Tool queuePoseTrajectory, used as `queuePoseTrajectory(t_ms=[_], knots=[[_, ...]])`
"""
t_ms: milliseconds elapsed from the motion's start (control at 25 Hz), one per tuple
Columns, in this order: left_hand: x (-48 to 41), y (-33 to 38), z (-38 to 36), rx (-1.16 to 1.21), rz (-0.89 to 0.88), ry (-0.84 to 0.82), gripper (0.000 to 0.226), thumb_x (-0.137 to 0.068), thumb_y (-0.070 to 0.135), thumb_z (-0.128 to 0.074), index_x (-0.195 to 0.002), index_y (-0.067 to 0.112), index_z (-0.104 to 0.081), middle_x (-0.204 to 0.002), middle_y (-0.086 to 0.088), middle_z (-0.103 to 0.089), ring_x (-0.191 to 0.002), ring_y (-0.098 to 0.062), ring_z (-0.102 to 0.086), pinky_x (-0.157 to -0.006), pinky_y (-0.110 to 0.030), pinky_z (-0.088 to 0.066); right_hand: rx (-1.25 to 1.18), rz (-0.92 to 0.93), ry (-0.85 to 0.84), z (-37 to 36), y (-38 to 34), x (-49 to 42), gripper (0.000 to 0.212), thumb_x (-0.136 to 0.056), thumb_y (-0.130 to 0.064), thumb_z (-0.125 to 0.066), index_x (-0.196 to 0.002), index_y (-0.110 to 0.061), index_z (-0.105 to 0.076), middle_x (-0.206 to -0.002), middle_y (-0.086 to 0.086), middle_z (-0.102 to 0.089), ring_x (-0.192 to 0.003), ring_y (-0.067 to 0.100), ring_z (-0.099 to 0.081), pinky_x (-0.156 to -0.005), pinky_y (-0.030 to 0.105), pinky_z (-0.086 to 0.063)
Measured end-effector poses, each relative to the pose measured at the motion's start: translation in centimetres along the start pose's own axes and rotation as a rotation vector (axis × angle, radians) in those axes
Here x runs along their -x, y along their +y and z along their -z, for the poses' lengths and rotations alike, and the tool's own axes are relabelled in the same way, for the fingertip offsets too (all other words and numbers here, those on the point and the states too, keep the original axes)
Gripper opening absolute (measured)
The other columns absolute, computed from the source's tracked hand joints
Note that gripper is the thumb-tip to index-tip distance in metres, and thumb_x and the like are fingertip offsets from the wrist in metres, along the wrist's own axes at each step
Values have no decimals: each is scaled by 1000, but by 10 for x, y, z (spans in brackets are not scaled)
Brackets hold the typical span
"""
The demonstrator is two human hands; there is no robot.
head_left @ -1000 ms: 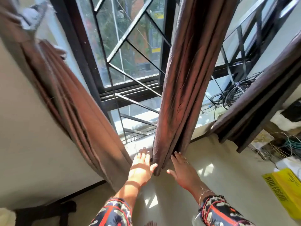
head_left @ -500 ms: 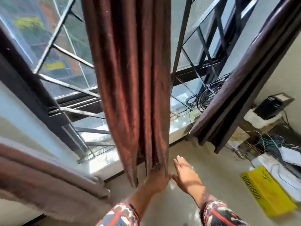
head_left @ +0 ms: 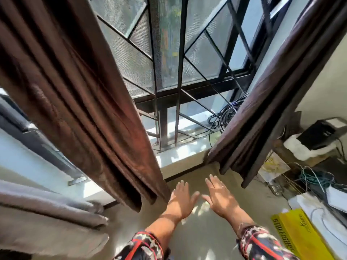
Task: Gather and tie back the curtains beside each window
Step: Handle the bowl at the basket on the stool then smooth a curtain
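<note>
Window bars (head_left: 180, 72) behind, left hand (head_left: 181, 200) and right hand (head_left: 220, 198) spread near brown curtain (head_left: 84, 109).

We find lettering only on the yellow box (head_left: 308, 239) at the lower right. A line of bold black capitals runs along its near edge, too blurred for us to read. A small black scrawl beside it is equally illegible.

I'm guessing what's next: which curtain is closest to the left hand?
The big reddish-brown curtain; its hem hangs right beside the left hand. The dark right curtain and the pale low curtain are farther.
</note>
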State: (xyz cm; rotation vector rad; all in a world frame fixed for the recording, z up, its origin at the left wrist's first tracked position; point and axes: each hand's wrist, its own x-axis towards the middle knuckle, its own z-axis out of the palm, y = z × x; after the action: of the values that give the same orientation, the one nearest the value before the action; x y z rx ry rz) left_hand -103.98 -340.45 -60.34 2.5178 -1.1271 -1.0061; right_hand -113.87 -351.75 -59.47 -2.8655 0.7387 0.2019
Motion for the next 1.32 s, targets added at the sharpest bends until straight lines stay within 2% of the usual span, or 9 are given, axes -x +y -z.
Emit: queuePoseTrajectory(t_ms=[80, 120, 280, 480, 680, 960, 1080, 1160, 1320], knots=[[-9, 4, 6, 39, 12, 36, 107, -64, 69, 11, -147, 3, -8, -157, -14, -1, -145, -23, 0, -118, -33, -4, -126, 22, -122, -4, 7, -18, 63, -97, -39, -38, -147, -10, -15, -157, 10, -6, -145, 19, -6, -116, 26, -6], [-15, 4, 10, 63, 20, 70, 109, -63, 70, 11, -147, 3, -8, -157, -14, -1, -145, -23, 0, -118, -33, -4, -144, 37, -104, -6, 11, -30, 61, -97, -38, -36, -148, -13, -14, -157, 6, -5, -145, 17, -4, -116, 25, -4], [-53, 0, 19, 175, 60, 185, 65, -98, 45, -23, -146, 4, -10, -157, -13, -4, -145, -22, -2, -117, -31, -3, -167, 83, -85, -5, 21, -84, 55, -98, -36, -35, -147, -18, -20, -157, 0, -10, -144, 13, -7, -116, 24, -11], [-111, -13, 46, 433, 130, 339, 60, -99, 38, -30, -146, 4, -13, -156, -13, -8, -145, -21, -4, -116, -29, -3, -234, 134, -192, -2, 23, -157, 50, -98, -31, -37, -143, -13, -27, -154, 4, -20, -143, 17, -17, -115, 28, -16], [-143, -42, 57, 579, 292, 392, 68, -94, 49, -23, -147, 7, -12, -157, -11, -6, -145, -20, -7, -115, -26, -5, -428, 160, -341, -6, 2, -213, 52, -99, -33, -34, -146, -14, -22, -154, 4, -20, -142, 15, -18, -110, 18, -11], [-187, -78, 35, 877, 476, 471, 68, -97, 39, -38, -148, 9, -4, -157, -5, 1, -145, -17, -1, -114, -24, -1, -934, -64, -560, -55, -23, -257, 51, -95, -42, -37, -138, -15, -39, -147, 3, -36, -131, 13, -34, -107, 24, -21], [-208, -94, 23, 1055, 522, 589, 64, -97, 35, -41, -148, 15, -10, -156, -2, -11, -143, -15, -14, -107, -15, -10, -1097, -124, -646, -86, -30, -270, 84, -78, -67, -37, -143, -15, -31, -144, -6, -33, -137, 15, -29, -115, 32, -19], [-225, -111, 11, 1118, 587, 671, 60, -97, 32, -41, -148, 15, -14, -155, -5, -16, -142, -19, -19, -110, -21, -13, -1177, -143, -696, -110, -35, -280, 100, -68, -79, -32, -145, -16, -25, -148, -4, -29, -139, 15, -26, -116, 36, -18], [-264, -154, -28, 1357, 611, 812, 64, -95, 46, -34, -149, 20, -10, -156, -2, -15, -143, -18, -16, -118, -40, -12, -1278, -136, -701, -171, -45, -311, 86, -79, -67, -27, -145, -12, -24, -152, 5, -28, -139, 17, -26, -114, 32, -20]])
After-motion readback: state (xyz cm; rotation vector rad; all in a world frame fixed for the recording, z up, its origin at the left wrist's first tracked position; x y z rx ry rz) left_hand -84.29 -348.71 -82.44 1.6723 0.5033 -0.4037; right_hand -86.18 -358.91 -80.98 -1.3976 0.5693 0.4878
